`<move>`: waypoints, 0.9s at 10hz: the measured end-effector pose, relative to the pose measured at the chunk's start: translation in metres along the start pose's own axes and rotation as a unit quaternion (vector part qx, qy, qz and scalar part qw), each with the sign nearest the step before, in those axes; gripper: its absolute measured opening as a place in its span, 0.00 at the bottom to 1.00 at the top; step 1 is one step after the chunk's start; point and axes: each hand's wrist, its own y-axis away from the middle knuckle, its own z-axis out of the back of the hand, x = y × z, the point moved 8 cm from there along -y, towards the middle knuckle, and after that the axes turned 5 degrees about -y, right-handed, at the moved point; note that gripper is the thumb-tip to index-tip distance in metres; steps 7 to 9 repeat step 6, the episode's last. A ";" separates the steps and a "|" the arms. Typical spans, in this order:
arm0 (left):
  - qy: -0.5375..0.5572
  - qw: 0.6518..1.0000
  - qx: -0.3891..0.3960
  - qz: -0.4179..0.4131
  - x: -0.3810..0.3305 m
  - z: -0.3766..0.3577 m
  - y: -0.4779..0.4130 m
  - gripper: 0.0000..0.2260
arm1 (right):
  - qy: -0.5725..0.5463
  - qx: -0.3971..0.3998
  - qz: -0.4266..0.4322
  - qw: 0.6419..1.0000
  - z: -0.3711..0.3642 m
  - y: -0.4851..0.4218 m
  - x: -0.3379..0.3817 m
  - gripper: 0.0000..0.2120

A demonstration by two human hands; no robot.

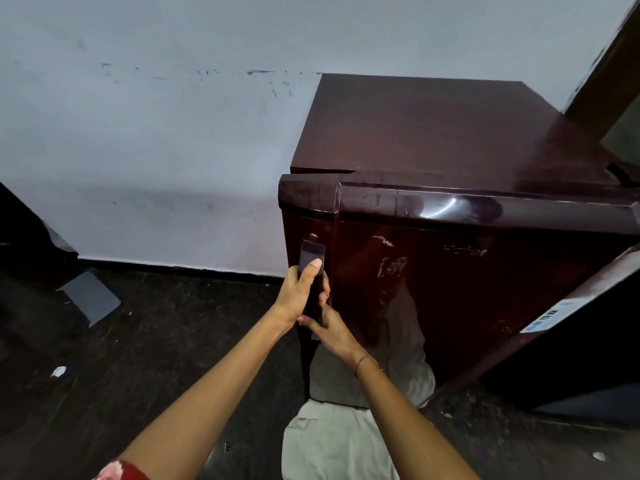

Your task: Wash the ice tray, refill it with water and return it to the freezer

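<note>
Hands first: you have two, and both are on the one handle (312, 252), a dark upright bar at the left edge of the door (450, 306) of a single maroon fridge (415, 133). Your left hand (304, 292) is the upper one. Its fingers (325, 294) curl round the bar from the left, and its thumb (313, 268) lies straight up the bar's front. Your right hand (332, 330) sits just below it, close under the left wrist, with its fingers wrapped round the lower part of the same bar (their tips are hidden behind it). One thin bracelet (362, 362) circles your right wrist.

You cannot tell from this view where the tray is. The door looks shut, its top rim lying along the front of the fridge top.

The fridge stands against a white wall (156, 150) on a dark floor (138, 358). One grey flat slab (91, 297) lies on the floor to your left near the wall, and two white scraps lie well apart, one at left (59, 371) and one at lower right (599, 455). A dark panel with a pale label (543, 318) crosses in front of the door's lower right corner. One brown frame (609, 74) rises past the fridge's far right corner. Your pale trousers (332, 441) stand close to the foot of the door, below your arms, and the glossy front mirrors them.
</note>
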 end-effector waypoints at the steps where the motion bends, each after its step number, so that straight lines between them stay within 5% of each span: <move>1: 0.017 1.000 0.002 -0.010 0.003 0.002 -0.001 0.25 | -0.012 -0.005 0.002 1.000 -0.002 0.000 -0.001 0.18; 3: -0.029 0.997 -0.057 -0.046 0.000 0.007 0.006 0.32 | 0.014 -0.060 0.020 0.998 -0.001 0.005 0.002 0.24; 6: -0.284 0.950 -0.102 -0.075 0.059 0.000 0.079 0.35 | 0.115 -0.248 -0.001 0.962 0.007 0.068 -0.026 0.15; 9: -0.284 0.950 -0.102 -0.075 0.059 0.000 0.079 0.35 | 0.115 -0.248 -0.001 0.962 0.007 0.068 -0.026 0.15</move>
